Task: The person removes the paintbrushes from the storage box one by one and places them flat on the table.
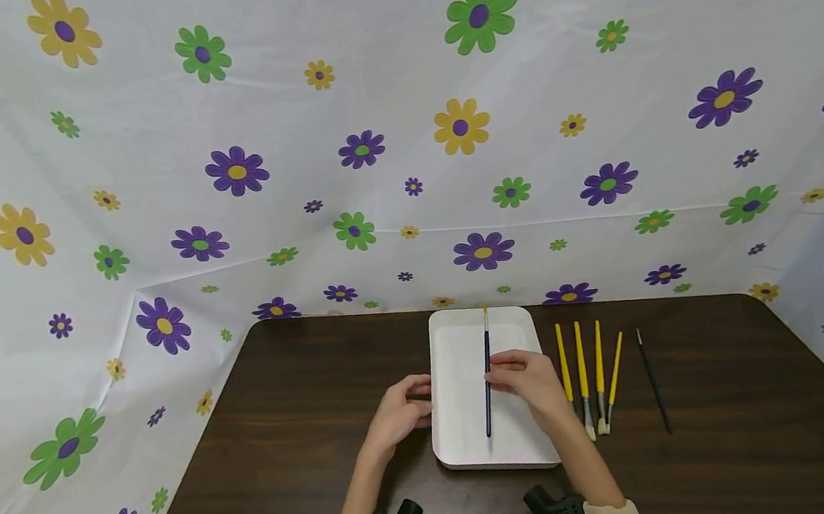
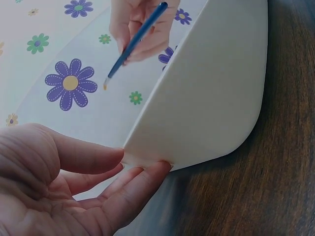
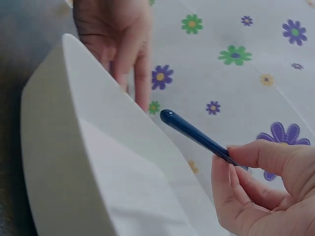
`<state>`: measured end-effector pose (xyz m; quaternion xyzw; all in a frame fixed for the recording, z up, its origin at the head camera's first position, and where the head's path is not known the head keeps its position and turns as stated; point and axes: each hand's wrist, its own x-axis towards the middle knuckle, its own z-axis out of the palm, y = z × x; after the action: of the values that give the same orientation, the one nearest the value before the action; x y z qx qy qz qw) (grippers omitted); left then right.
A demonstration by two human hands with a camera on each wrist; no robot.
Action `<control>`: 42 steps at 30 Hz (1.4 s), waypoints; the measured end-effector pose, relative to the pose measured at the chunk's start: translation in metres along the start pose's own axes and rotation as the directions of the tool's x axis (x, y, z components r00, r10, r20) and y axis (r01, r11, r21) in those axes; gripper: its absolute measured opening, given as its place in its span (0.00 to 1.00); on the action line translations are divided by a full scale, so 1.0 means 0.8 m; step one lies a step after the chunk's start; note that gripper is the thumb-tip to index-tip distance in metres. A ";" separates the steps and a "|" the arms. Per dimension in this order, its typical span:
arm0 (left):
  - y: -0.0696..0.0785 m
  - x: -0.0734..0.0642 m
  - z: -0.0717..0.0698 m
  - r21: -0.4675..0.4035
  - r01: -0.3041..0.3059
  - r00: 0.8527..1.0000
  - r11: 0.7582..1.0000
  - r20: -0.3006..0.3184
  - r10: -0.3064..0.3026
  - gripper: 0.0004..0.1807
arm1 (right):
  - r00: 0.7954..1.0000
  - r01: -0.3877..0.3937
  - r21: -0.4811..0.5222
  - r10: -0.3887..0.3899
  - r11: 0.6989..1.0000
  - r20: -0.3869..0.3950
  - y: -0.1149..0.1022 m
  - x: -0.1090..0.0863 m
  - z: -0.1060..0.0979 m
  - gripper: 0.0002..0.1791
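Note:
A dark blue paintbrush (image 1: 489, 408) with a light tip is pinched between the thumb and fingers of my right hand (image 1: 536, 384). It is held over the white tray (image 1: 461, 440), bristles towards the far side and handle end towards me. In the right wrist view the blue handle (image 3: 192, 132) sticks out past the fingertips. My left hand (image 1: 397, 413) grips the tray's left edge. The left wrist view has its thumb (image 2: 88, 156) at the rim and its fingers against the tray's outer side (image 2: 211, 83).
Right of the tray, several yellow-handled brushes (image 1: 581, 361) lie side by side, bristles towards me. Farther right lies a thin dark brush (image 1: 653, 378), tip pointing away. Behind the brown table (image 1: 305, 385) hangs a white flowered cloth (image 1: 396, 108).

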<state>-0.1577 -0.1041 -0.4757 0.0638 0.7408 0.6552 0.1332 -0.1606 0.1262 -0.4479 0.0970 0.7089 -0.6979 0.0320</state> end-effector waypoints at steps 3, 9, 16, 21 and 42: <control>-0.001 0.000 0.000 -0.004 0.005 1.000 1.000 0.004 -0.005 0.26 | 1.000 0.000 0.011 0.000 1.000 -0.006 -0.003 0.000 -0.008 0.15; -0.002 0.000 -0.001 -0.011 0.002 1.000 1.000 0.006 -0.002 0.26 | 1.000 -0.009 0.033 0.009 0.999 -0.009 -0.007 -0.001 -0.024 0.17; -0.003 0.001 -0.001 -0.016 0.007 1.000 1.000 0.007 -0.007 0.25 | 1.000 -0.002 0.052 0.003 0.999 -0.014 -0.009 0.000 -0.044 0.19; -0.003 0.001 -0.001 -0.016 0.001 1.000 1.000 0.007 -0.001 0.25 | 1.000 0.000 0.029 0.001 1.000 -0.030 -0.009 -0.002 -0.063 0.21; -0.001 0.000 -0.001 -0.017 -0.006 1.000 1.000 0.005 0.006 0.25 | 0.997 -0.019 -0.045 0.015 0.999 -0.081 0.011 -0.014 -0.174 0.27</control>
<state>-0.1576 -0.1047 -0.4765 0.0667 0.7346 0.6619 0.1336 -0.1357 0.2639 -0.4508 0.1302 0.7247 -0.6766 0.0118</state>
